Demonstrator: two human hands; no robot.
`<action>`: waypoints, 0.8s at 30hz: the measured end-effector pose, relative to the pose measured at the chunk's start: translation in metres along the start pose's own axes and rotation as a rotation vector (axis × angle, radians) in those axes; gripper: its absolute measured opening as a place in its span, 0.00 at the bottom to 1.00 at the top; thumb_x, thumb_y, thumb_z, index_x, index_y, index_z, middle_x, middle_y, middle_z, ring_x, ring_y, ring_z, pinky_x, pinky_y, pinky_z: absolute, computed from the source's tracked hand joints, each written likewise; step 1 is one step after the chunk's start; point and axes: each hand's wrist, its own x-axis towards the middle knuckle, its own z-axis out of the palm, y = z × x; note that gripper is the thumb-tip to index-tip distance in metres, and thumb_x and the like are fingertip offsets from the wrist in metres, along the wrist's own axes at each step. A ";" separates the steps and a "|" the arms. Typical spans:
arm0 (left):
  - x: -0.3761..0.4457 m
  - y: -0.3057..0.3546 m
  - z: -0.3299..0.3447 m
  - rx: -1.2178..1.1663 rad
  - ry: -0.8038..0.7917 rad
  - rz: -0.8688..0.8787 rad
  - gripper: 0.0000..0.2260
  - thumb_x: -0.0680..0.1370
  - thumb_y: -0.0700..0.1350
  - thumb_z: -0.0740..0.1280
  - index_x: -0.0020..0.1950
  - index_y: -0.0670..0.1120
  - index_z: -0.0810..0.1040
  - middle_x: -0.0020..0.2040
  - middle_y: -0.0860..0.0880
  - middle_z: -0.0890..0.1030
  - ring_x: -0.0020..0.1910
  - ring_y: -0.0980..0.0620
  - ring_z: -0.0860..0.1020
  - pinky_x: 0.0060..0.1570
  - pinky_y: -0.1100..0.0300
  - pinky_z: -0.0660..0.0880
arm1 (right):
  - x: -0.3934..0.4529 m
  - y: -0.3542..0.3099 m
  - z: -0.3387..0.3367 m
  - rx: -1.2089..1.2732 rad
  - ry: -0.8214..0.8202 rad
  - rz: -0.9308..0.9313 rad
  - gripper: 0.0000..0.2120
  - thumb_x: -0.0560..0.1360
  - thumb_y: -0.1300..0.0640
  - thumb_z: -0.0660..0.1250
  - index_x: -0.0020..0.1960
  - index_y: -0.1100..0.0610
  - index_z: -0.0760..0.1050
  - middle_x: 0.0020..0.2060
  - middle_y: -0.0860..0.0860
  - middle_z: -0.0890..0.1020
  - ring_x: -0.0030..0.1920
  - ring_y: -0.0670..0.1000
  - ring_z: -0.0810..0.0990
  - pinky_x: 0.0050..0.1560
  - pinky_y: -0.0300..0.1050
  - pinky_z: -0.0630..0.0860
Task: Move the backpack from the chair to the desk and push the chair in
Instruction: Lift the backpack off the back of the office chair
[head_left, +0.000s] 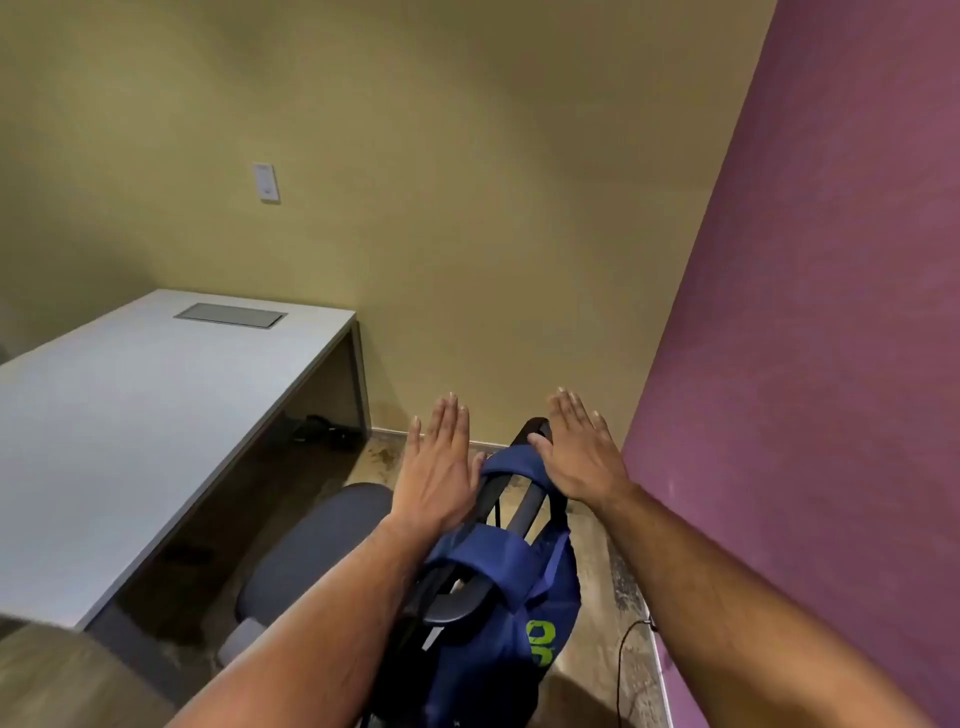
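A blue backpack (506, 613) with green lettering hangs over the black backrest of a chair, its straps looped over the top of the frame. The chair's grey seat (317, 540) faces the grey desk (130, 415) at the left. My left hand (439, 467) is flat with fingers spread, just above the left side of the backrest. My right hand (579, 452) is also flat and spread, resting on or hovering over the upper end of the backrest by a strap. Neither hand grips anything.
The desk has a cable hatch (230, 315) set in its top. A purple wall (805, 364) stands close on the right, a beige wall behind. A black cable (623, 670) runs along the floor by the purple wall. Dark items lie under the desk.
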 end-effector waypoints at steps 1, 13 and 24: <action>-0.004 0.003 0.003 0.009 -0.022 -0.002 0.31 0.84 0.58 0.45 0.81 0.43 0.41 0.81 0.45 0.38 0.79 0.49 0.36 0.77 0.46 0.37 | -0.001 0.001 0.005 -0.011 -0.017 -0.004 0.35 0.83 0.38 0.44 0.82 0.57 0.38 0.81 0.52 0.39 0.80 0.50 0.39 0.79 0.55 0.41; -0.046 0.028 0.063 -0.018 -0.234 -0.123 0.31 0.84 0.58 0.43 0.82 0.42 0.44 0.82 0.44 0.43 0.81 0.49 0.40 0.78 0.51 0.38 | 0.005 0.029 0.055 -0.055 -0.329 -0.057 0.33 0.84 0.45 0.48 0.82 0.56 0.38 0.81 0.51 0.38 0.81 0.51 0.43 0.79 0.57 0.49; -0.061 0.034 0.062 -0.253 -0.224 -0.211 0.19 0.85 0.57 0.48 0.52 0.47 0.72 0.51 0.47 0.76 0.51 0.44 0.76 0.55 0.52 0.70 | 0.011 0.033 0.069 0.071 -0.380 -0.031 0.41 0.77 0.60 0.57 0.82 0.49 0.37 0.81 0.52 0.36 0.76 0.63 0.63 0.67 0.56 0.70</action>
